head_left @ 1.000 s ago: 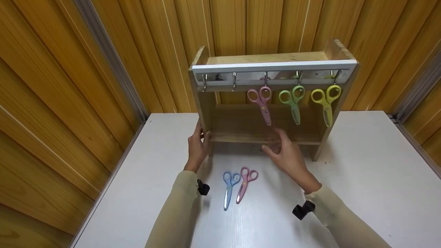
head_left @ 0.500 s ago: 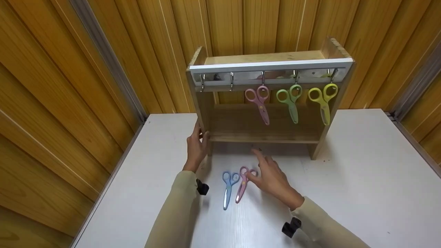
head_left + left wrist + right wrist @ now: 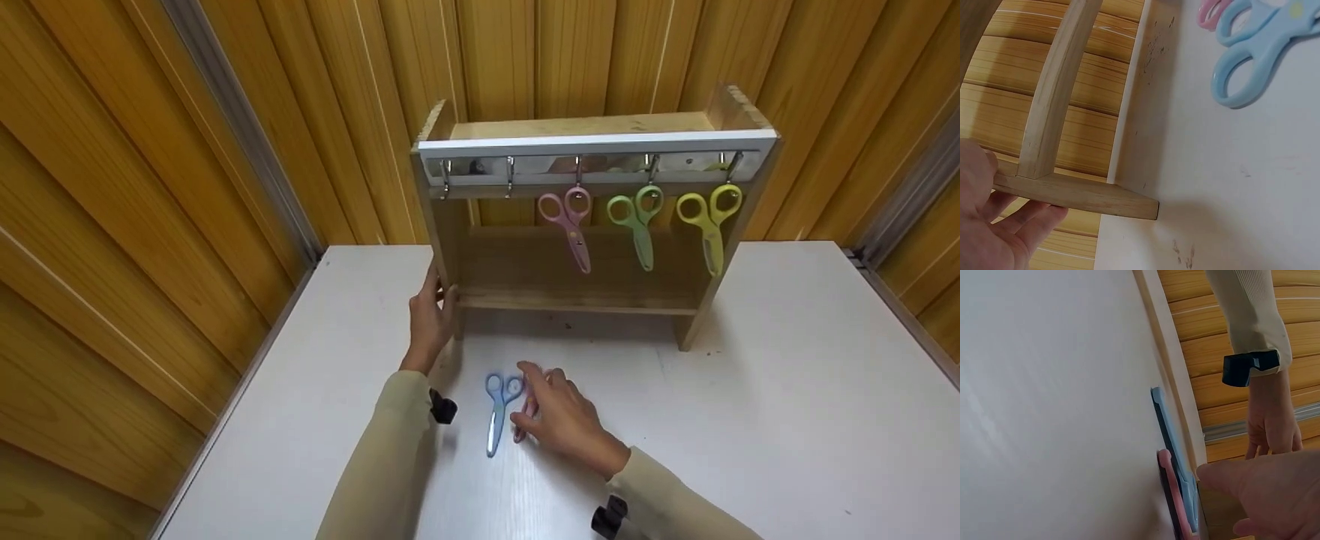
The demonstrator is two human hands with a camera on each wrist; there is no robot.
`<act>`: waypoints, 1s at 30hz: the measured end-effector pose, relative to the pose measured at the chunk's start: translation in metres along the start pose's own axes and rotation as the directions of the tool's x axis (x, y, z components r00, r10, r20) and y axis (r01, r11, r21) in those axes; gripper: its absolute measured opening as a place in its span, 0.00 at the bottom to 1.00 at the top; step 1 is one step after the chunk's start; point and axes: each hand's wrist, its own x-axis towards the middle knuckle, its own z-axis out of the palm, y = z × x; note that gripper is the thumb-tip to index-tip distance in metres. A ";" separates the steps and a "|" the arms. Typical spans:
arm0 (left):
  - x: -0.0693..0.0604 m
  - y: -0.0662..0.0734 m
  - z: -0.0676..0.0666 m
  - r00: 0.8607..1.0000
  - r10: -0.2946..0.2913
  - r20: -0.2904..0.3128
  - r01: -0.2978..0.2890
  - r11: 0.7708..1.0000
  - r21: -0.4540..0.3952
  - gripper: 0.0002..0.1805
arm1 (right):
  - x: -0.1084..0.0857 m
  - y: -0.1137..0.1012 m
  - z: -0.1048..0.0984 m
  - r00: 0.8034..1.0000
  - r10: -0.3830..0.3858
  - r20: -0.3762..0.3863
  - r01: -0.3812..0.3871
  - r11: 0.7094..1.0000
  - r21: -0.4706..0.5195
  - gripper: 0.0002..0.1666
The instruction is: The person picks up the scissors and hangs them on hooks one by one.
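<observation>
My left hand [image 3: 427, 326] grips the left side panel of the wooden shelf rack [image 3: 577, 306]; the left wrist view shows the thumb and fingers on opposite faces of the panel [image 3: 1084, 197]. Above a pair of pink scissors [image 3: 531, 405] lying on the table, my right hand [image 3: 564, 421] has its thumb and fingers spread, hiding part of them. Whether it touches them cannot be made out. Blue scissors [image 3: 497, 420] lie just left of the pink ones. From the rack's hooks hang another pink pair of scissors [image 3: 576, 240], green scissors [image 3: 641, 232] and yellow scissors [image 3: 710, 229].
Two bare hooks, the far left hook [image 3: 445, 180] and its neighbour hook [image 3: 511, 178], are on the metal-faced rail [image 3: 600, 141]. The rack stands on a white table [image 3: 810, 390]. Wood-look walls [image 3: 570, 60] rise behind and beside it.
My right hand has come down and left from the rack's lower shelf edge to over the pink scissors on the table. The left hand keeps its grip on the side panel.
</observation>
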 end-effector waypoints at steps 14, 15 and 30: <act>0.000 0.000 0.002 1.000 -0.016 0.004 0.016 1.000 -0.025 0.34 | -0.007 0.009 -0.003 1.000 0.011 0.022 -0.010 0.999 -0.051 0.46; 0.000 0.000 0.002 1.000 -0.013 0.005 0.013 1.000 -0.023 0.34 | -0.008 0.011 -0.005 1.000 0.014 0.019 -0.013 0.998 -0.061 0.46; 0.000 0.000 0.000 1.000 -0.023 0.002 0.023 0.999 -0.029 0.35 | -0.017 0.035 -0.037 1.000 0.029 0.001 -0.028 0.977 -0.213 0.20</act>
